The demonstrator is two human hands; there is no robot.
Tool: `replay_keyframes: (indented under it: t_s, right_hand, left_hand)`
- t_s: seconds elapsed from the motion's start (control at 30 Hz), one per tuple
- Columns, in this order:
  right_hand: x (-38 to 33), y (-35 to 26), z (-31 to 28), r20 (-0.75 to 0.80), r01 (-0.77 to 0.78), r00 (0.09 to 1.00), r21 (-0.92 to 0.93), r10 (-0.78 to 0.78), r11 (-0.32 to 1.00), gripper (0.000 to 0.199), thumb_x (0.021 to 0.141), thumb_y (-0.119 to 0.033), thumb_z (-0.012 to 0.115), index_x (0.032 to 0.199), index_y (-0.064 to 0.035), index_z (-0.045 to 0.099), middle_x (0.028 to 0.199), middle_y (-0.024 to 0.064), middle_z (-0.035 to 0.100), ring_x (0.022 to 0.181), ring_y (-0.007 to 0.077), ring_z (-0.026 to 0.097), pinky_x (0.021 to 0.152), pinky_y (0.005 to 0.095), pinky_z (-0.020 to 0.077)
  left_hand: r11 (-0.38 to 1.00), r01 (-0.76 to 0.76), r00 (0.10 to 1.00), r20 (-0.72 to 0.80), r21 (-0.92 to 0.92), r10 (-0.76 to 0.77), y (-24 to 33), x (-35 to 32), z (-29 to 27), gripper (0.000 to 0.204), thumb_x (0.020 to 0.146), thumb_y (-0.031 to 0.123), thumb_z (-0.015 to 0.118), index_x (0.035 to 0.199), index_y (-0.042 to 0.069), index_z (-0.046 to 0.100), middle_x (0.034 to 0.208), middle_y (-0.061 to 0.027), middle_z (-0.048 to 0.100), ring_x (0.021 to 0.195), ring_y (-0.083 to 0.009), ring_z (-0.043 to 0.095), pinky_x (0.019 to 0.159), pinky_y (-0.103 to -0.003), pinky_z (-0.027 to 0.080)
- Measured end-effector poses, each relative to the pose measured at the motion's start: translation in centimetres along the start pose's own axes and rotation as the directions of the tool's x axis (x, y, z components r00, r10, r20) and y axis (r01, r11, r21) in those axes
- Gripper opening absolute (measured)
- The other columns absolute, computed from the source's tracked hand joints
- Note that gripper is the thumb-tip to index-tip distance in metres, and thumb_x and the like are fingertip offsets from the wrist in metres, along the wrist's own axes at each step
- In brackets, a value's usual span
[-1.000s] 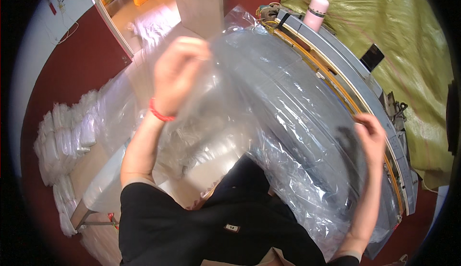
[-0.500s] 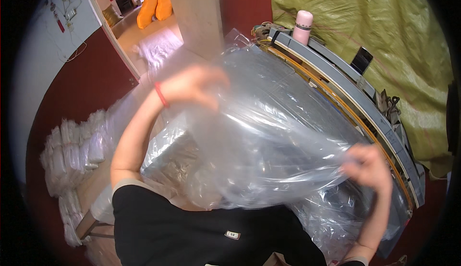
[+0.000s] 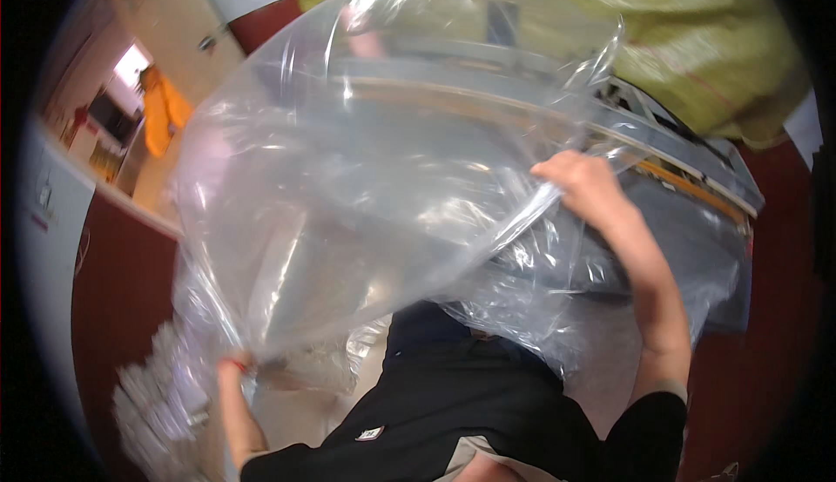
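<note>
Film (image 3: 383, 151) is gripped by the left hand (image 3: 235, 361) and right hand (image 3: 582, 182), well apart; even tension is best applied between them.

Looks like a small workshop: long grey railed bench (image 3: 697, 155), big clear plastic sheet (image 3: 348, 186), heaped plastic bundles (image 3: 161, 408) at left, yellow-green tarp (image 3: 697, 38), red-and-white walls (image 3: 117, 273), doorway to an adjoining room (image 3: 157, 168).
</note>
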State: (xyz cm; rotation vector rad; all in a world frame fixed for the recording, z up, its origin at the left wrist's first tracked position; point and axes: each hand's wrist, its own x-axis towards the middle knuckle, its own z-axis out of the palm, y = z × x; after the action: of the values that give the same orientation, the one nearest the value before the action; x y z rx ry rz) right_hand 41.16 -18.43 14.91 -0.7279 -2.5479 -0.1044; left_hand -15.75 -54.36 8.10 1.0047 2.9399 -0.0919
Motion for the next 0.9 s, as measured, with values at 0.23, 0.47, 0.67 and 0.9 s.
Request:
replay_keyframes:
  t_s: [0.23, 0.47, 0.67, 0.9]
  right_hand:
    - [-5.7, -0.1, -1.1, 0.05, -0.155, 0.987, -0.005, 0.155, 0.988, 0.031, 0.058, 0.005, 0.056, 0.086, -0.0072, 0.058, 0.079, 0.0041, 0.054, 0.08, 0.0219, 0.053, 0.062, 0.0312, 0.0466]
    - [-8.8, -2.4, -1.7, -0.045, 0.003, 0.999, -0.103, -0.008, 0.995, 0.014, 0.062, -0.006, 0.054, 0.075, -0.0072, 0.054, 0.073, 0.0032, 0.048, 0.075, 0.0184, 0.049, 0.059, 0.0289, 0.0432]
    - [-10.9, -3.9, -2.2, -0.023, 0.108, 0.993, -0.23, -0.117, 0.967, 0.005, 0.064, -0.014, 0.052, 0.064, -0.0086, 0.053, 0.071, 0.0008, 0.047, 0.076, 0.016, 0.047, 0.063, 0.0273, 0.0378]
    - [-15.7, -1.6, -4.7, -0.135, -0.115, 0.988, -0.379, 0.068, 0.918, 0.007, 0.064, -0.011, 0.053, 0.07, -0.0084, 0.056, 0.079, 0.0018, 0.052, 0.082, 0.0176, 0.048, 0.065, 0.0287, 0.0387]
  left_hand:
    - [0.979, -0.174, 0.497, 0.868, 0.105, -0.005, 1.5, -5.5, 9.5, 0.033, 0.073, 0.019, 0.058, 0.104, 0.006, 0.058, 0.09, -0.0102, 0.063, 0.077, -0.0218, 0.062, 0.064, -0.033, 0.05]
    - [0.17, -0.922, 0.261, -0.234, -0.348, 0.937, 33.3, -7.4, -8.6, 0.024, 0.071, 0.008, 0.061, 0.093, 0.002, 0.057, 0.089, -0.0146, 0.059, 0.082, -0.0302, 0.057, 0.07, -0.034, 0.045]
    - [-0.386, -0.864, -0.147, -0.571, -0.324, 0.808, 54.2, -14.1, -9.7, 0.065, 0.068, 0.029, 0.068, 0.12, 0.003, 0.04, 0.123, -0.0164, 0.041, 0.115, -0.0287, 0.037, 0.096, -0.036, 0.029]
    - [-0.107, -0.622, -0.185, 0.013, -0.776, 0.983, 63.3, -18.1, -7.6, 0.025, 0.076, 0.026, 0.065, 0.073, 0.004, 0.054, 0.063, 0.001, 0.052, 0.057, -0.0053, 0.046, 0.051, -0.021, 0.039]
